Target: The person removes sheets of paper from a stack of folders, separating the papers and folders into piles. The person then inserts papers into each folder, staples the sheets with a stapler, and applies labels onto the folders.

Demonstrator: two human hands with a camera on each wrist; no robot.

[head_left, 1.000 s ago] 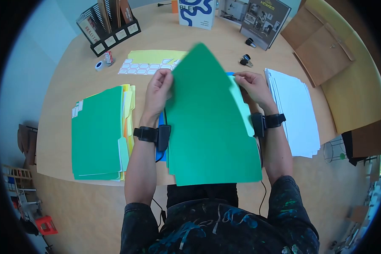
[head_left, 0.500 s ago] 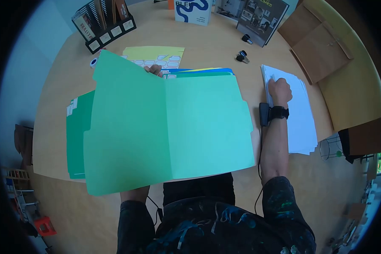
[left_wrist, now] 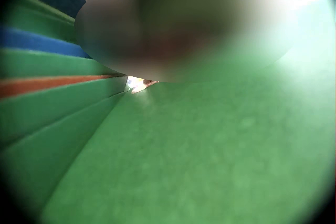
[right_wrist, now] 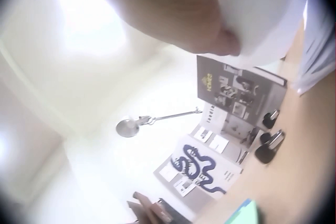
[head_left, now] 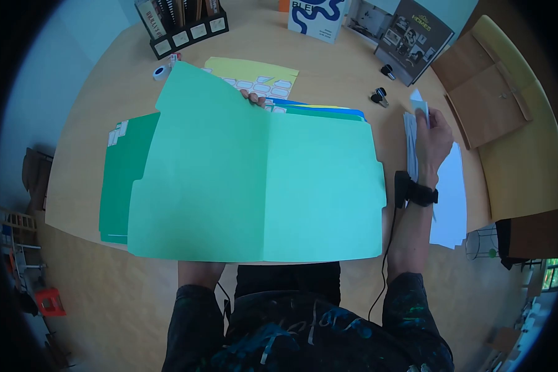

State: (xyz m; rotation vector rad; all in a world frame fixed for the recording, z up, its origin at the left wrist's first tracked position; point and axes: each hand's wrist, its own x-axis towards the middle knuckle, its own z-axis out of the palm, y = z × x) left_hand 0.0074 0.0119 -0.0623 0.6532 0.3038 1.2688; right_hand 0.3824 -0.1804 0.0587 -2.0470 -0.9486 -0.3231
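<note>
A green tabbed folder [head_left: 322, 186] lies spread open in front of me, its pale inner side facing up. My left hand [head_left: 253, 98] is mostly hidden behind the folder's left flap; its fingertips curl over the top edge. Green folder surface [left_wrist: 210, 150] fills most of the left wrist view, beside stacked folder edges [left_wrist: 42, 71] in green, blue and orange. At the right, my right hand [head_left: 437, 136] pinches white paper [head_left: 417, 102] with the thumb in front, lifting it off the stack of white sheets [head_left: 449, 204]. The right wrist view shows that paper bent up beside the fingers.
Another folder pile [head_left: 127, 180] lies at the left, partly covered by the flap. Behind are a yellow label sheet [head_left: 254, 71], a tape roll [head_left: 161, 73], black binder clips [head_left: 379, 97], a standing book [head_left: 413, 40] and a desk organizer [head_left: 189, 34]. A brown envelope [head_left: 487, 102] lies far right.
The green folder was swung open to the left, its flap held by the left hand. The right hand left the folder, reached the paper stack and raised paper from it.
</note>
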